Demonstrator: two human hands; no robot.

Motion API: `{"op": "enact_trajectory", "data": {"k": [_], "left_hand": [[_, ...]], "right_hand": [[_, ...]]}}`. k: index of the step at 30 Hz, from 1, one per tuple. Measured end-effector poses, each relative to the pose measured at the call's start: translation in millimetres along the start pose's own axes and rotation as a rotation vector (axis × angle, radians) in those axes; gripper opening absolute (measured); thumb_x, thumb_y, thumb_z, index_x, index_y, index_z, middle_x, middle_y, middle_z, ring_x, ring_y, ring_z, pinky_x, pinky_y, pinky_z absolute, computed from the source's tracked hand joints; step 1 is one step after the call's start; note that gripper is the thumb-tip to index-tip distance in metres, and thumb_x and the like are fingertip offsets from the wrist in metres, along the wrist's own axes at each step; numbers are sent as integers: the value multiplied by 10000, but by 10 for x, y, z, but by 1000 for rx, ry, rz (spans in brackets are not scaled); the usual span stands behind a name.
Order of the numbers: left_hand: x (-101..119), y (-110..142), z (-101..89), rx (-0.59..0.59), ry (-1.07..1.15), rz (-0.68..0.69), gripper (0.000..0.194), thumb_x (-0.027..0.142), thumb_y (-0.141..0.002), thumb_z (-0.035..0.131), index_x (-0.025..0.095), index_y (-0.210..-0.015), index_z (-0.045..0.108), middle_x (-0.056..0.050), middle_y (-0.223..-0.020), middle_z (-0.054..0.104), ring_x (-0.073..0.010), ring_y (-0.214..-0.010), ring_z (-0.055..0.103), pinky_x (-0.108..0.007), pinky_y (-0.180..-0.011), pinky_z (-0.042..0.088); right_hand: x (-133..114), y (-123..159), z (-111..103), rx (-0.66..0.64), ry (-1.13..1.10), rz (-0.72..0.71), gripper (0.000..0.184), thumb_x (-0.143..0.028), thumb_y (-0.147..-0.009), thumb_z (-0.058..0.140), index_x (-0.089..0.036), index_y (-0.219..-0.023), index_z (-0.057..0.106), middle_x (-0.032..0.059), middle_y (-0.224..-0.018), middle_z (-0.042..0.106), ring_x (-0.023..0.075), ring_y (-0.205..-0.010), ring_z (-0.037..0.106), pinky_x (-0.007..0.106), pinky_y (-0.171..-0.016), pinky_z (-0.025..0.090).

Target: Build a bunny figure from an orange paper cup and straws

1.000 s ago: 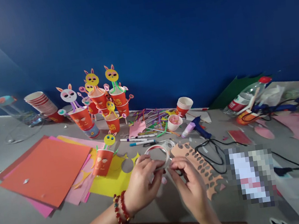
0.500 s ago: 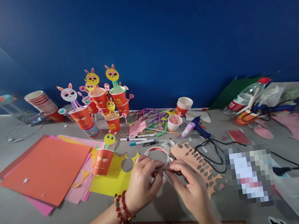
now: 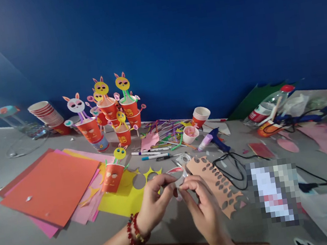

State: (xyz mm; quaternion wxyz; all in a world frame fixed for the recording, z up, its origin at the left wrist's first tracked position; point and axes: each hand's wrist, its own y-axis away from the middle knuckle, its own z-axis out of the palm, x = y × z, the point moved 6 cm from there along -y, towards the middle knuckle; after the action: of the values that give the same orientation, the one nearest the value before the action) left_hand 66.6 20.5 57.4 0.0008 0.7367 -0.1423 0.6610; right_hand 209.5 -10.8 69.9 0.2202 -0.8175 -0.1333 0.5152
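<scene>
Low in the middle of the view, my two hands meet over the grey table (image 3: 13, 224). My left hand (image 3: 154, 200), with a red bead bracelet on its wrist, pinches a clear tape roll (image 3: 175, 171) with a red inner ring, now tilted nearly edge-on. My right hand (image 3: 202, 208) has its fingers closed on the roll's right side, fingertips touching those of the left. A small pale piece shows just under the fingertips; I cannot make out what it is.
Left lie orange paper sheets (image 3: 51, 187) and a yellow cut sheet (image 3: 125, 198) bearing a red cup figure (image 3: 112, 176). More bunny cup figures (image 3: 110, 109), stacked cups (image 3: 48, 114), markers (image 3: 152, 153), straws (image 3: 167, 132), a glue gun (image 3: 219, 139), a holed peach strip (image 3: 217, 180), a bottle (image 3: 267, 108).
The tape roll has tipped from facing me as an open ring to nearly edge-on. Both hands have drawn slightly nearer to me and closer together.
</scene>
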Motion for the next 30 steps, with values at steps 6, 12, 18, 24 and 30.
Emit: {"op": "enact_trajectory", "data": {"k": [6, 12, 18, 24, 30], "left_hand": [[-51, -66, -109, 62, -147, 41, 153, 216, -951, 518, 186, -886, 653, -12, -694, 699, -172, -677, 635, -279, -690, 485], [-181, -203, -54, -159, -601, 238, 180, 167, -953, 542, 217, -1031, 697, -47, -923, 777, -236, -942, 685, -508, -1081, 373], [-476, -295, 143, -370, -881, 276, 226, 106, -920, 579, 232, -1041, 723, -44, -1173, 746, -257, -1145, 617, -507, -1131, 352], [-358, -134, 23, -344, -898, 290, 295, 88, -926, 545, 202, -1172, 660, -87, -1238, 677, -264, -1153, 567, -446, -1021, 457], [-332, 340, -96, -351, -875, 292, 212, 70, -901, 563, 206, -996, 696, -60, -987, 671, -238, -951, 563, -382, -845, 485]], "right_hand": [[411, 99, -103, 140, -323, 301, 160, -344, -956, 626, -222, -853, 629, 19, -817, 609, 168, -710, 608, 247, -628, 525], [717, 163, -204, -27, -320, 425, 213, -398, -864, 732, -189, -840, 702, 63, -881, 700, 224, -838, 667, 288, -723, 549], [668, 272, 57, -252, -160, 353, 188, -308, -911, 633, -193, -765, 665, 43, -820, 682, 198, -770, 654, 267, -701, 519], [593, 282, 300, -377, 90, 233, 209, -56, -860, 570, -217, -760, 660, 34, -821, 685, 220, -838, 628, 295, -766, 470], [566, 275, 387, -353, 166, 124, 174, -69, -891, 593, -218, -802, 605, 41, -873, 685, 231, -862, 619, 308, -757, 471]]}}
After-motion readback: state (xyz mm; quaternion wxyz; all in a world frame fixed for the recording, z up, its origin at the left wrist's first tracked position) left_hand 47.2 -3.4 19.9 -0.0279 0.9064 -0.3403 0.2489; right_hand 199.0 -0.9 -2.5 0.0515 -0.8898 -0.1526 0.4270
